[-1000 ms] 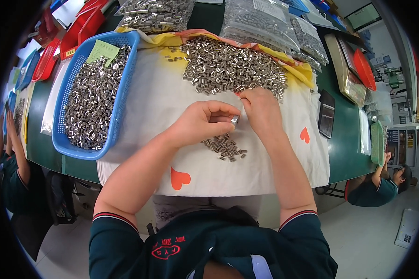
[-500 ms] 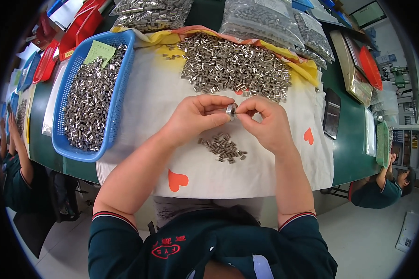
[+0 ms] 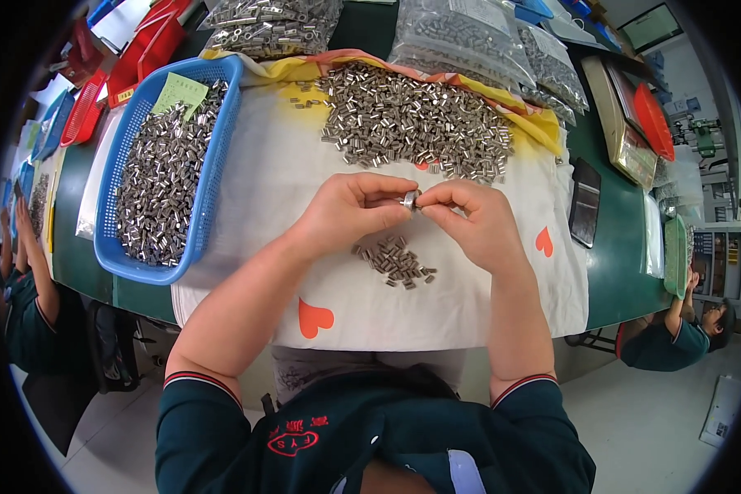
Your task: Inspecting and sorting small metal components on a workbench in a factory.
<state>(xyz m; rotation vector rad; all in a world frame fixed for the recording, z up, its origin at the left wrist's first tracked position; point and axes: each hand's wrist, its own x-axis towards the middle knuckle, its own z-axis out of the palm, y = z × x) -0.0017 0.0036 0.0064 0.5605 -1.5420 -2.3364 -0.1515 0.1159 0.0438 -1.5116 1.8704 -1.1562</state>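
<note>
My left hand (image 3: pixel 350 210) and my right hand (image 3: pixel 469 222) meet over a white cloth (image 3: pixel 263 173) with red hearts. Together their fingertips pinch one small silver metal sleeve (image 3: pixel 409 199). Just below the hands lies a small heap of the same sleeves (image 3: pixel 395 261). A big heap of silver sleeves (image 3: pixel 412 123) spreads across the cloth beyond the hands. At the left stands a blue plastic basket (image 3: pixel 218 140) filled with more sleeves.
Clear bags of metal parts (image 3: pixel 469 33) lie at the far edge of the green table (image 3: pixel 617 280). A dark phone (image 3: pixel 585 214) rests at the right. Red trays (image 3: pixel 144 49) sit at the far left. Other people sit at both sides.
My right hand came back from the big heap toward my left hand. Both hands now hold one sleeve between them, slightly nearer to me.
</note>
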